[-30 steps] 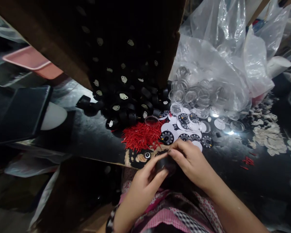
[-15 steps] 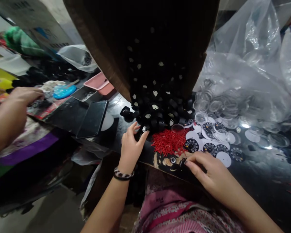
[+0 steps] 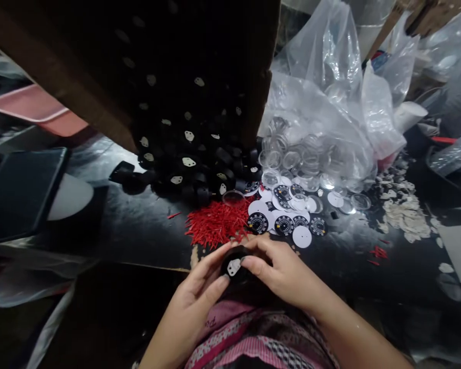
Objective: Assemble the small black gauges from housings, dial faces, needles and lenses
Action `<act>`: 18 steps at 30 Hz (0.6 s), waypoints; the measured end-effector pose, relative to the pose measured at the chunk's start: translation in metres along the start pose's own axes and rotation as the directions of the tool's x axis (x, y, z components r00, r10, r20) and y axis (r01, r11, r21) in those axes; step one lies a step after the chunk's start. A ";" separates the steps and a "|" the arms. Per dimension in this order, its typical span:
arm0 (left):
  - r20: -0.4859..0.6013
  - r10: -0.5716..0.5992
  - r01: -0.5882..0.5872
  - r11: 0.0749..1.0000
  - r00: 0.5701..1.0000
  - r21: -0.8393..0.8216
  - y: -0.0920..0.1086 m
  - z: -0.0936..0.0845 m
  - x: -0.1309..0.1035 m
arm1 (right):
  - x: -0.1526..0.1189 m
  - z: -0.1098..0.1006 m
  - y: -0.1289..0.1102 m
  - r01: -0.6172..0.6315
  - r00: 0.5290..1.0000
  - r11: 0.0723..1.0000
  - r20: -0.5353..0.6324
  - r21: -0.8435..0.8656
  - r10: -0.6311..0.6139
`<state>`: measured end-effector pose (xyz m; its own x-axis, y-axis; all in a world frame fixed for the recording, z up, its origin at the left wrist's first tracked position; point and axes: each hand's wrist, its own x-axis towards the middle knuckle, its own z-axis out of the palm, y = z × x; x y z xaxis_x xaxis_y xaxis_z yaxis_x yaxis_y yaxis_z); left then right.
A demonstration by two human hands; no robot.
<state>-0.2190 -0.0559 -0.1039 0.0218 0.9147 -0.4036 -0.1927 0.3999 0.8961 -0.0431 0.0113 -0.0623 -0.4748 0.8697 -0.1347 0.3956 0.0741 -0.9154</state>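
My left hand (image 3: 200, 287) is closed round the side of a black gauge housing (image 3: 228, 256), just above the table's front edge. A pale metal plate with small holes (image 3: 234, 267) shows on the housing's upward face. On the other side, my right hand (image 3: 276, 264) grips the same housing, its thumb at the edge of the plate. Whether a small part is under that thumb is hidden. Directly beyond my hands lies a heap of red pointers (image 3: 215, 223). Printed dial faces (image 3: 284, 224), black and white, are spread to its right.
More black housings (image 3: 195, 192) spill from a large dark box (image 3: 269, 97). Clear round lenses (image 3: 292, 156) lie by a plastic bag (image 3: 315, 107). A phone-like dark slab (image 3: 23, 189) and pink tray (image 3: 34, 105) are left; pale small pieces (image 3: 403, 210) lie right.
My left hand has taken a black housing from the pile and brought it to the front edge. My right hand has come to meet it. The view has swung right.
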 end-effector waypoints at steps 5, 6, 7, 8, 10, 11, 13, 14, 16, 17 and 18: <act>0.018 -0.211 0.195 0.867 0.977 -0.458 -0.001 0.015 0.006 | -0.006 -0.025 0.007 0.017 0.997 0.999 0.071 -0.046 -0.014; 0.024 -0.223 0.205 0.839 0.974 -0.504 0.001 0.017 0.005 | -0.006 -0.031 0.010 0.021 0.999 0.991 0.026 -0.133 -0.018; 0.040 -0.229 0.215 0.816 0.972 -0.536 0.003 0.018 0.005 | -0.006 -0.037 0.014 0.001 0.999 0.964 -0.049 -0.265 -0.015; 0.065 -0.231 0.227 0.798 0.971 -0.558 0.006 0.019 0.005 | -0.005 -0.042 0.019 -0.043 0.990 0.910 -0.138 -0.412 -0.016; 0.127 -0.216 0.249 0.771 0.968 -0.586 0.009 0.020 0.007 | -0.003 -0.051 0.028 -0.147 0.958 0.768 -0.282 -0.623 -0.045; 0.152 -0.205 0.255 0.764 0.967 -0.593 0.010 0.020 0.008 | -0.002 -0.055 0.033 -0.169 0.949 0.733 -0.308 -0.659 -0.059; 0.174 -0.190 0.257 0.760 0.966 -0.597 0.011 0.022 0.010 | 0.000 -0.059 0.040 -0.157 0.942 0.773 -0.328 -0.615 -0.070; 0.170 -0.186 0.251 0.762 0.968 -0.597 0.011 0.023 0.011 | 0.000 -0.061 0.043 -0.151 0.934 0.820 -0.352 -0.552 -0.065; 0.148 -0.179 0.232 0.768 0.973 -0.598 0.013 0.027 0.011 | 0.001 -0.062 0.047 -0.157 0.916 0.909 -0.402 -0.385 -0.012; 0.142 -0.172 0.223 0.768 0.975 -0.600 0.014 0.030 0.011 | 0.000 -0.063 0.048 -0.158 0.910 0.938 -0.415 -0.307 0.018; 0.145 -0.166 0.221 0.765 0.975 -0.605 0.016 0.033 0.012 | 0.000 -0.063 0.048 -0.153 0.904 0.956 -0.426 -0.249 0.034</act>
<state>-0.1897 -0.0369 -0.0882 0.1960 0.8340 -0.5158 -0.7361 0.4726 0.4845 0.0252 0.0452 -0.0825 -0.0807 0.9967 0.0089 0.6470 0.0592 -0.7602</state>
